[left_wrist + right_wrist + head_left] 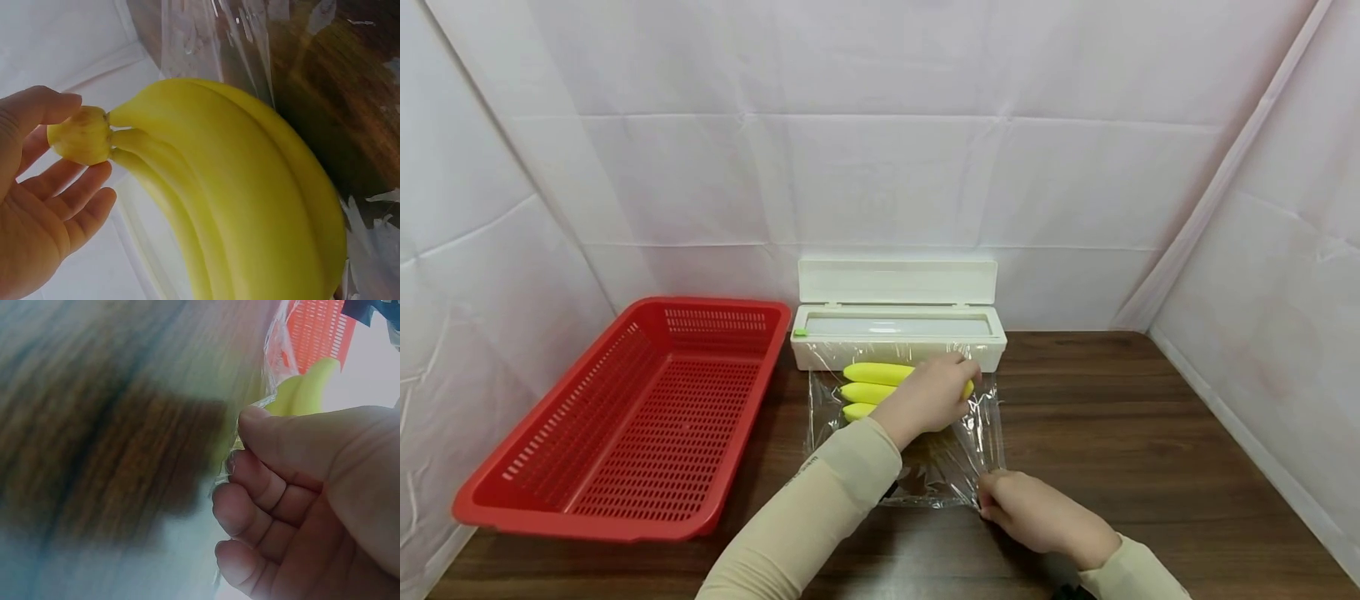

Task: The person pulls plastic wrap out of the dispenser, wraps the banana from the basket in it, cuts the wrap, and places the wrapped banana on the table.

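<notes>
A bunch of yellow bananas (871,392) lies over a sheet of clear cling film (951,467) on the dark wooden table. My left hand (931,393) pinches the bunch by its stem end (81,136) between thumb and fingers; in the head view this hand covers part of the bananas. At the sheet's near right corner, my right hand (1033,510) pinches the bunched film edge, thumb (275,428) against the curled fingers. The film runs back to a white cling film dispenser (898,356), whose lid (897,282) stands raised.
To the left stands a red plastic basket (737,467) with slotted sides. A small green slider (801,332) sits at the left end of the dispenser's front edge. White cloth (880,183) hangs behind and on both sides of the wooden table (1112,433).
</notes>
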The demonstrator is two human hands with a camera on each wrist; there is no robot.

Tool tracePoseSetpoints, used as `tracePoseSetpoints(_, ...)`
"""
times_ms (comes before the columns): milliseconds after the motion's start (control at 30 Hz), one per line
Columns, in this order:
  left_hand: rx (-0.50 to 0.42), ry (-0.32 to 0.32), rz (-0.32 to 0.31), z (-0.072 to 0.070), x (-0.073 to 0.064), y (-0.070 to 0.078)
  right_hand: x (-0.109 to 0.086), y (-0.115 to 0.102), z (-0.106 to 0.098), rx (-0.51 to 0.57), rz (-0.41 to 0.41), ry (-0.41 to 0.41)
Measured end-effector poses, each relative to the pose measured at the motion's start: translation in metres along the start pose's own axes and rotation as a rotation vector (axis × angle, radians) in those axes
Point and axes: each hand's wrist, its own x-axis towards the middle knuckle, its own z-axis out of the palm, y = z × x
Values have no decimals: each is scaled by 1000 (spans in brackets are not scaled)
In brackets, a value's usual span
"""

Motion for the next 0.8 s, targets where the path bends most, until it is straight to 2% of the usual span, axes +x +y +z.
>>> tracePoseSetpoints(267,2,39,-23,5,2,-5,3,1,-3,-21,16,6)
tracePoseSetpoints(500,34,79,-17,9,3,-9,6,0,-7,-2,23,-8)
tracePoseSetpoints(800,15,69,-30,10,1,-13,9,-3,-9,5,21,-7)
